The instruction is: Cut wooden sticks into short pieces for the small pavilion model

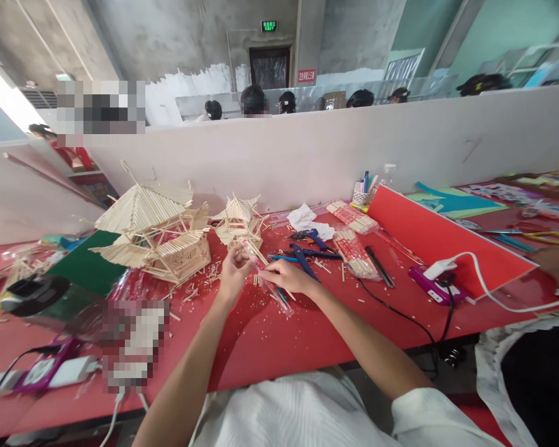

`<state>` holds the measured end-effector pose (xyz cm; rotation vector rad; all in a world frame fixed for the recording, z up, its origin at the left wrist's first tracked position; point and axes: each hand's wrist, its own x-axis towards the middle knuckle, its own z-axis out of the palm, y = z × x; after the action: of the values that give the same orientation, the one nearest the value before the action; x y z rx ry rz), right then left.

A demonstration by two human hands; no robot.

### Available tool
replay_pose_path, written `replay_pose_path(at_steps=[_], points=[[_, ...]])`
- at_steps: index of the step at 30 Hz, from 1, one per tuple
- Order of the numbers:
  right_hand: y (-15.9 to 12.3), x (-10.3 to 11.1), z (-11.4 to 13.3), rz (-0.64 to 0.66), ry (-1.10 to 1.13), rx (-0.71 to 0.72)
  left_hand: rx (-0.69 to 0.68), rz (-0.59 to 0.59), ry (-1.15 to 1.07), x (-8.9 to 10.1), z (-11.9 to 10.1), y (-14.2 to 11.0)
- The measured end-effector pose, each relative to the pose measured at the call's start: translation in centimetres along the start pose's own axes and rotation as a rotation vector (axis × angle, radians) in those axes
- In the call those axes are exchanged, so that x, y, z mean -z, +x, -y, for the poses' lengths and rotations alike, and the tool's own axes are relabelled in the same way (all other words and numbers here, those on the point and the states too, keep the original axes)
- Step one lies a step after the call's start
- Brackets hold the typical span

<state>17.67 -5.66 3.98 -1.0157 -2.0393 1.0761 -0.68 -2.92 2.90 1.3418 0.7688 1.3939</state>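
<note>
My left hand point(235, 268) is closed on one end of a clear plastic sleeve point(280, 299) with red print, and a few thin wooden sticks point(258, 252) show at its upper end. My right hand point(289, 277) pinches the same packet lower down, with a stick end poking out below the fingers. Beyond my left hand stands a small pavilion model point(240, 217) made of sticks. A larger stick pavilion point(153, 226) is further left. Right of my hands lie a blue-handled glue gun point(314, 239) and blue-handled pliers point(302, 259).
Stick packs point(354, 251), white tissue point(305, 217) and a black pen-like tool point(380, 267) lie to the right. A red board point(447, 239) leans beside a purple power strip point(440, 288). Stick scraps litter the red table point(261, 347). A white partition point(307, 149) runs behind.
</note>
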Motion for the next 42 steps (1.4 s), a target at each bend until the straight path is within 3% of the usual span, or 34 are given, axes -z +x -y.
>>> replay_pose_path(at_steps=[6, 10, 15, 18, 22, 25, 28, 31, 36, 39, 42], points=[[0.0, 0.0, -0.2, 0.067, -0.038, -0.003, -0.148, -0.339, -0.103, 1.7, 0.3, 1.1], [0.0, -0.1, -0.5, 0.123, -0.048, 0.024, -0.212, -0.440, -0.059, 1.9, 0.1, 1.0], [0.0, -0.1, -0.5, 0.102, -0.083, 0.037, -0.274, -0.387, 0.140, 0.6, -1.1, -0.3], [-0.1, 0.0, -0.4, 0.068, -0.089, 0.041, -0.304, -0.262, 0.239, -0.2, -1.3, -0.8], [0.0, 0.1, -0.3, -0.003, -0.084, 0.056, -0.173, -0.052, 0.325, -0.6, -0.8, -1.2], [-0.1, 0.2, -0.1, -0.052, -0.101, 0.061, -0.089, -0.034, 0.327, -0.7, -1.0, -1.9], [-0.2, 0.2, 0.1, -0.035, -0.083, 0.086, -0.098, -0.134, 0.341, -0.6, -1.8, -3.2], [-0.3, 0.2, 0.3, -0.023, -0.076, 0.115, -0.127, -0.310, 0.333, 0.4, -2.5, -4.9], [-0.3, 0.3, 0.2, 0.021, -0.061, 0.130, -0.138, -0.542, 0.326, 4.3, -2.1, -7.2], [-0.3, 0.2, 0.1, 0.039, -0.064, 0.126, -0.054, -0.640, 0.109, 6.8, -1.3, -7.5], [-0.3, 0.2, 0.0, 0.061, -0.071, 0.130, -0.089, -0.792, 0.006, 8.8, -1.1, -6.7]])
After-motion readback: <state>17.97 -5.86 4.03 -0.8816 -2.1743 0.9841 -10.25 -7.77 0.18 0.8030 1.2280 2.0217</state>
